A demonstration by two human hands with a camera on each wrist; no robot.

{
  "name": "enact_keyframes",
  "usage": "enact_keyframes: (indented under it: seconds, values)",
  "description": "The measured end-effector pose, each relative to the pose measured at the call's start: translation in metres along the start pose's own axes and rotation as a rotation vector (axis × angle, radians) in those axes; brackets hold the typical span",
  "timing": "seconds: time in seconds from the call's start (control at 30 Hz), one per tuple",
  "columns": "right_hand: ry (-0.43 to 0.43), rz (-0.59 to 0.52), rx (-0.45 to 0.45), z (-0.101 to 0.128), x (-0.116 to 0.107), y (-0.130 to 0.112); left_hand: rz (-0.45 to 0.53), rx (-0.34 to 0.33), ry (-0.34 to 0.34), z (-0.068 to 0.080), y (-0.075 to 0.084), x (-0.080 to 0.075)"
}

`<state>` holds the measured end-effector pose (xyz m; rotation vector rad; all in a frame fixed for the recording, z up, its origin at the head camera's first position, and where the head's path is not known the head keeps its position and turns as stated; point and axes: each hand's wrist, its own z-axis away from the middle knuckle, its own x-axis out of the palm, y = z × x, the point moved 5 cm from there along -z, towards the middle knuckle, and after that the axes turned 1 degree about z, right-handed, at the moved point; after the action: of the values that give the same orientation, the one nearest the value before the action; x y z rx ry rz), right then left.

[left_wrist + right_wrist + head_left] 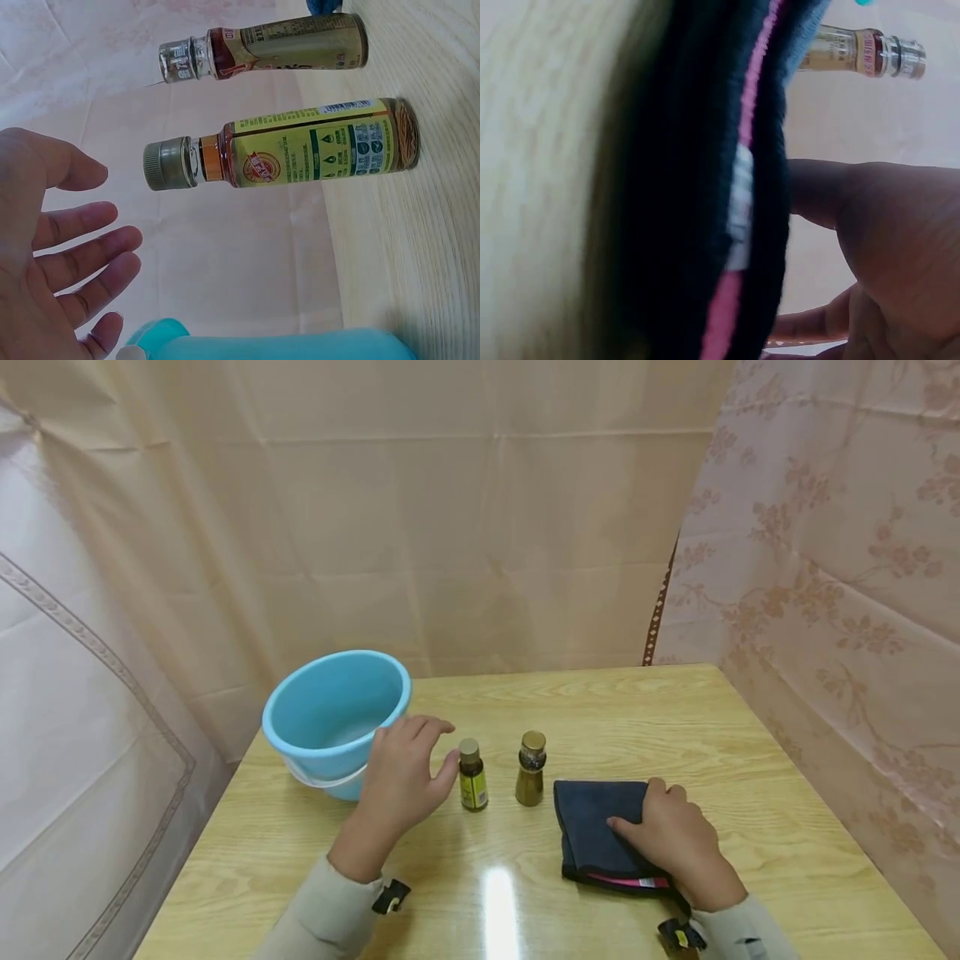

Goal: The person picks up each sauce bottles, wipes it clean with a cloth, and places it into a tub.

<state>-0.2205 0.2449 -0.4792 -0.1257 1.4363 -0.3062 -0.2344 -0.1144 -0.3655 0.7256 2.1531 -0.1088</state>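
Dark cloth [596, 827] partly under right hand [678, 843]

The head view looks forward and down from above the table [600, 710], taking in the whole top. The left wrist view sits low and close, turned sideways, facing the yellow-labelled bottle [300, 150] also seen from the head [472, 775]. The right wrist view lies nearly against the dark cloth [682, 187]; it shares the brown bottle [855, 56] with both others.
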Motion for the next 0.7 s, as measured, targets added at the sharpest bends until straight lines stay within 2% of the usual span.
enact_keyframes:
  seconds: [0.1, 0.2, 0.47, 0.7]
  values:
    - [0.064, 0.004, -0.009, 0.003, 0.000, -0.002, 0.000, -0.005, -0.006, 0.001, 0.001, 0.000]
    - [0.078, 0.002, -0.026, 0.005, 0.001, -0.006, 0.003, -0.014, -0.013, 0.001, 0.001, -0.001]
    - [-0.039, -0.104, -0.032, -0.004, 0.001, -0.010, 0.001, -0.008, -0.030, -0.001, 0.002, -0.001]
    - [-0.079, -0.185, -0.041, -0.009, 0.000, -0.007, -0.013, 0.014, -0.047, -0.004, 0.003, 0.003]
